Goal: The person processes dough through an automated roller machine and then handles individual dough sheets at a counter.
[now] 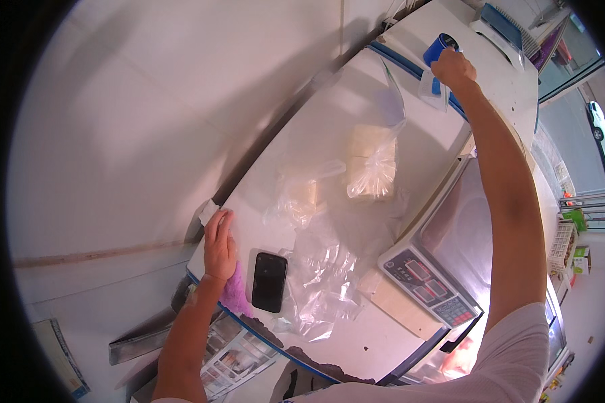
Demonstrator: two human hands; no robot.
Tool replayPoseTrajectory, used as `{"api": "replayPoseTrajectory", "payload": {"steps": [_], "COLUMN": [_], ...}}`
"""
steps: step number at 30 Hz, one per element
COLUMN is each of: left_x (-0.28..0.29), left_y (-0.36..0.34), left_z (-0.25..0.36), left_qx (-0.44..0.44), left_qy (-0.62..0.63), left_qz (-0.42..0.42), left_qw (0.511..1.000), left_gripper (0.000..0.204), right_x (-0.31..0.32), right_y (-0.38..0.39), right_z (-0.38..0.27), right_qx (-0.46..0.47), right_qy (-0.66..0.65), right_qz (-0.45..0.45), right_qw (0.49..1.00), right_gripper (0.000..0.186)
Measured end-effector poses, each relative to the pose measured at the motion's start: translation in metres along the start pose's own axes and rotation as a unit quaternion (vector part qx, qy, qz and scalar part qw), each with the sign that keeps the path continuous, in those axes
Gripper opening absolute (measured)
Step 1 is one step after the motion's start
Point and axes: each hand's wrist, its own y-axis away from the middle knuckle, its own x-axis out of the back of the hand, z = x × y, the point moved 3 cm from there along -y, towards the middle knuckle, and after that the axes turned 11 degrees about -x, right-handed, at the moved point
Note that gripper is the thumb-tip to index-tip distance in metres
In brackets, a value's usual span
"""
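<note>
Here, right hand [454, 67] grips blue cup [439, 47] — tilted, mouth up-right.

The counter [356, 121] is white with a blue strip along its edges; the phone [269, 281] lying on it is black, and the cloth [234, 293] beside it is purple. The bags [323, 269] are clear plastic, one bagged block [371, 161] showing pale cream, and the scale [450, 255] has a silver pan with a grey panel and red displays. The cup [439, 47] at the right hand [454, 67] is blue, the sleeve [511, 356] white
</note>
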Motion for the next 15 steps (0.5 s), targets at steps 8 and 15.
{"api": "replayPoseTrajectory", "payload": {"steps": [8, 15], "left_x": [0.003, 0.001], "left_y": [0.008, 0.01], "left_z": [-0.003, -0.005], "left_qx": [-0.012, -0.004], "left_qy": [-0.016, -0.01], "left_qz": [0.005, 0.012], "left_qw": [1.0, 1.0], "left_gripper": [0.055, 0.054], "right_x": [0.032, 0.021], "right_y": [0.115, 0.089], "right_z": [-0.076, -0.055], "right_qx": [0.223, 0.178], "right_qy": [-0.054, -0.041], "right_qz": [-0.066, -0.065], "right_qw": [0.971, 0.981], "right_gripper": [0.047, 0.033]}}
